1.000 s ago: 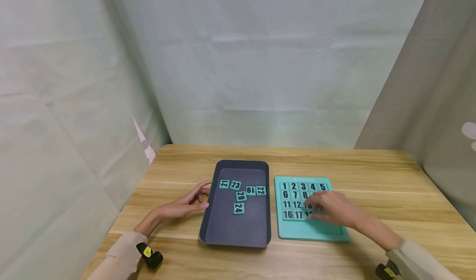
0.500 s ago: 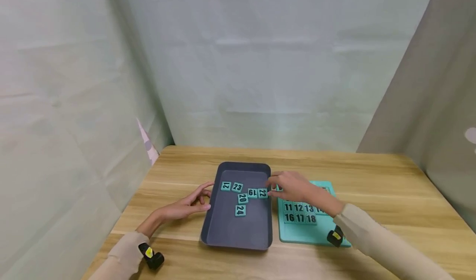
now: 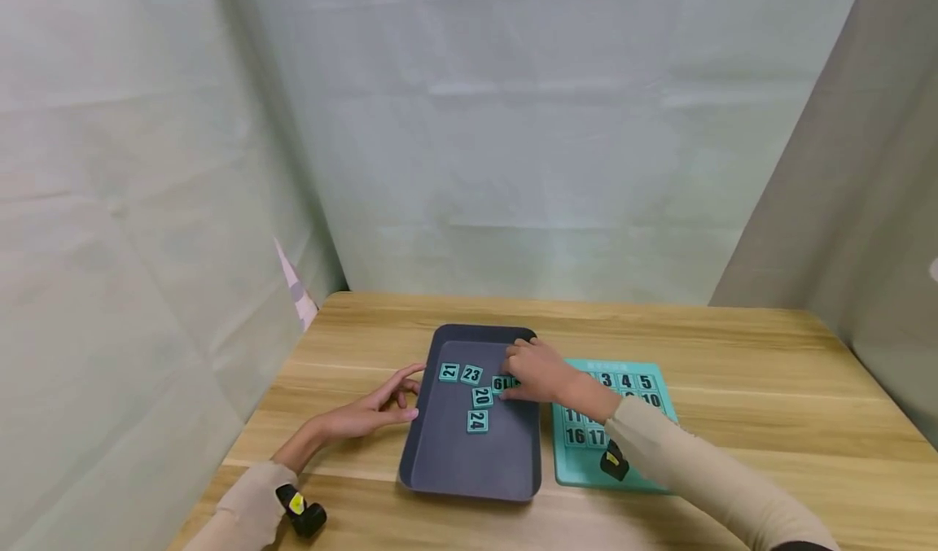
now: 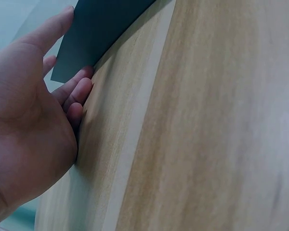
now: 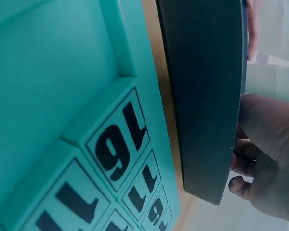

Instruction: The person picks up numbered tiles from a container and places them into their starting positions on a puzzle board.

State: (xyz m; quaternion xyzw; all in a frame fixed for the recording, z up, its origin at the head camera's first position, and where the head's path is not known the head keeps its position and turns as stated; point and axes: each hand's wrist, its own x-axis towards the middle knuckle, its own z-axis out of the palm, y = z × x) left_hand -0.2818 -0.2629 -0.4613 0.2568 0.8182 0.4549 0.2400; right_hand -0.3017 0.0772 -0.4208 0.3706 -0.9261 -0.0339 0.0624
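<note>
In the head view my right hand [image 3: 544, 374] reaches over the right wall of a dark grey tray [image 3: 469, 471]. Its thumb and fingers lie on either side of the number tile 19 [image 3: 501, 384]; whether they pinch it is hidden. Tile 22 is mostly covered by that hand. Number tiles 21 [image 3: 449, 372], 23 [image 3: 472, 374], 20 [image 3: 482, 397] and 24 [image 3: 478, 421] lie loose in the tray. My left hand [image 3: 366, 414] rests at the tray's left side, fingers loosely extended and thumb by the wall. The right wrist view shows the right fingertips hidden behind the tray wall [image 5: 202, 110].
Right of the tray lies a turquoise number board [image 3: 579, 471] with rows of tiles, partly under the right forearm. Tile 16 [image 5: 118, 137] shows close up in the right wrist view. Both stand on a wooden table [image 3: 396, 518], with pale cloth [image 3: 513, 168] hanging behind.
My right hand has moved left from the board, over the tray's right wall, to tile 19. Tile 18 was uncovered on the way. The left hand has stayed beside the tray.
</note>
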